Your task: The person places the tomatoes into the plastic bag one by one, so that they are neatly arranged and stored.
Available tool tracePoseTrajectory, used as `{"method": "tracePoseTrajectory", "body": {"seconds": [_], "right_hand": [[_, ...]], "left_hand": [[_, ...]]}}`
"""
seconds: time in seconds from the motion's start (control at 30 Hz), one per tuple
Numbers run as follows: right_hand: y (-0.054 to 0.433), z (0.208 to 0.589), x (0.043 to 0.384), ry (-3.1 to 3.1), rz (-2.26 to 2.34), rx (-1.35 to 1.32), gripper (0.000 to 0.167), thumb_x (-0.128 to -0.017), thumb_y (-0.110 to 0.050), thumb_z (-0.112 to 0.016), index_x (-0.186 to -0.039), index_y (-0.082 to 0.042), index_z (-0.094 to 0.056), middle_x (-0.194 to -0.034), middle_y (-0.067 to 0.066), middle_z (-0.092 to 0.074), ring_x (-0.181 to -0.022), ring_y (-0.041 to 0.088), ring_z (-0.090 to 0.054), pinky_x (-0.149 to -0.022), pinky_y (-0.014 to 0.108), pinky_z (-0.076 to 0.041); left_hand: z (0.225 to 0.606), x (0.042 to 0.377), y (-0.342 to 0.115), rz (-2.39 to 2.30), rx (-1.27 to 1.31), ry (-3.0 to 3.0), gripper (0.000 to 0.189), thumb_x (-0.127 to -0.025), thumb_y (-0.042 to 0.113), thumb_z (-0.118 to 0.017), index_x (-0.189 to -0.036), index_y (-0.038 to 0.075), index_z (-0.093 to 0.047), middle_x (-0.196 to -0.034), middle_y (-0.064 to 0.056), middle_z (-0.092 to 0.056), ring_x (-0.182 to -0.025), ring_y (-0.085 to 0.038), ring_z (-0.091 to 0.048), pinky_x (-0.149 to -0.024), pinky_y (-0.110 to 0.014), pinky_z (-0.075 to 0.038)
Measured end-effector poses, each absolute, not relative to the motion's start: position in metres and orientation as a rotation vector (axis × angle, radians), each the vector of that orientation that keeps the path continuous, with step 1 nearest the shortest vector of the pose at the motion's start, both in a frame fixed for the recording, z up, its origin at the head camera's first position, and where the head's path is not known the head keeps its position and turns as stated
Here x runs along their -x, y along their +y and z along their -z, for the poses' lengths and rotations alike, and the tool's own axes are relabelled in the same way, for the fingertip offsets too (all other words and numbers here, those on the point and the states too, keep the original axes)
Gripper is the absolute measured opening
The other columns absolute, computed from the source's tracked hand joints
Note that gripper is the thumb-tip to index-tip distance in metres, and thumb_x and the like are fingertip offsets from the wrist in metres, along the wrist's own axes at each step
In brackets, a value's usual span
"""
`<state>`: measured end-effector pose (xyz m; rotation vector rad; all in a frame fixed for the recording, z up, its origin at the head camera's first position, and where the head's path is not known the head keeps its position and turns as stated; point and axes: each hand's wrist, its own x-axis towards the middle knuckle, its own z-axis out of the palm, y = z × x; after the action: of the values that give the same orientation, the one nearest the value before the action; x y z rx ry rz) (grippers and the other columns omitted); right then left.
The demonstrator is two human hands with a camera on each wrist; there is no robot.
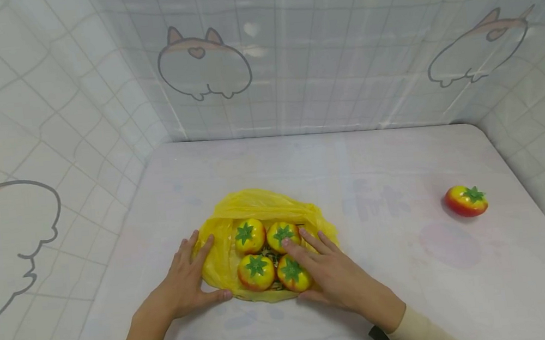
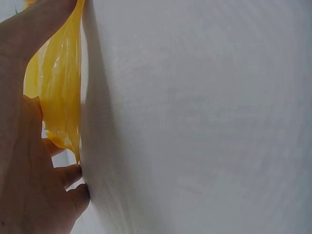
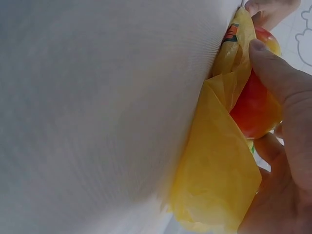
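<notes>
Several red-and-yellow toy tomatoes with green star-shaped tops, one of them the front-right tomato [image 1: 294,277], sit close together on a yellow plastic bag [image 1: 256,207] spread on the table. My left hand [image 1: 177,283] rests at the bag's left edge, fingers spread, the thumb at its front edge. Over the right side lies my right hand [image 1: 334,273], its index finger reaching to the back-right tomato [image 1: 281,234]. In the right wrist view the thumb touches by a tomato [image 3: 256,107], with the other fingers on its far side. The left wrist view shows the bag [image 2: 61,92] beside the left hand.
Another toy tomato [image 1: 466,200] lies on its side at the right of the white table [image 1: 377,182]. Tiled-pattern walls with cartoon drawings enclose the table at the back, left and right. Dark printing shows between the grouped tomatoes.
</notes>
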<state>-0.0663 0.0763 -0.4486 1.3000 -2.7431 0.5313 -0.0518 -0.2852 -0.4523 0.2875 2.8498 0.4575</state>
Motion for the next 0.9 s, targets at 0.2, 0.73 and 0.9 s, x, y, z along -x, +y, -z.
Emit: {"method": "tracePoseTrajectory", "body": {"seconds": [0.2,0.73,0.9], "right_hand": [[0.076,0.450,0.066,-2.811,-0.518,-1.293,0.108,-0.086,-0.054,-0.077,-0.166,-0.013,-0.017,-0.168,0.005,-0.029,-0.157,0.033,-0.020,-0.123,0.060,-0.025],[0.081,0.447,0.068,-2.778,-0.519,-1.289,0.098,-0.091,-0.061,-0.068,-0.165,-0.016,-0.023,-0.172,0.010,-0.018,-0.157,0.041,-0.014,-0.122,0.067,-0.019],[0.088,0.444,0.069,-2.810,-0.529,-1.233,0.094,-0.092,-0.066,-0.063,-0.164,-0.017,-0.027,-0.173,0.008,-0.014,-0.158,0.042,-0.009,-0.121,0.072,-0.011]], "left_hand": [[0.451,0.052,-0.284,-0.449,-0.292,2.847,0.128,-0.071,0.085,-0.068,-0.165,0.016,-0.016,-0.169,-0.026,-0.002,-0.150,-0.060,-0.011,-0.116,-0.074,-0.021],[0.451,0.052,-0.283,-0.450,-0.291,2.854,0.128,-0.071,0.083,-0.070,-0.165,0.015,-0.018,-0.169,-0.026,-0.002,-0.149,-0.060,-0.011,-0.117,-0.074,-0.020],[0.451,0.052,-0.282,-0.437,-0.287,2.855,0.128,-0.071,0.084,-0.070,-0.165,0.015,-0.017,-0.169,-0.026,-0.002,-0.149,-0.060,-0.011,-0.117,-0.074,-0.021]]}}
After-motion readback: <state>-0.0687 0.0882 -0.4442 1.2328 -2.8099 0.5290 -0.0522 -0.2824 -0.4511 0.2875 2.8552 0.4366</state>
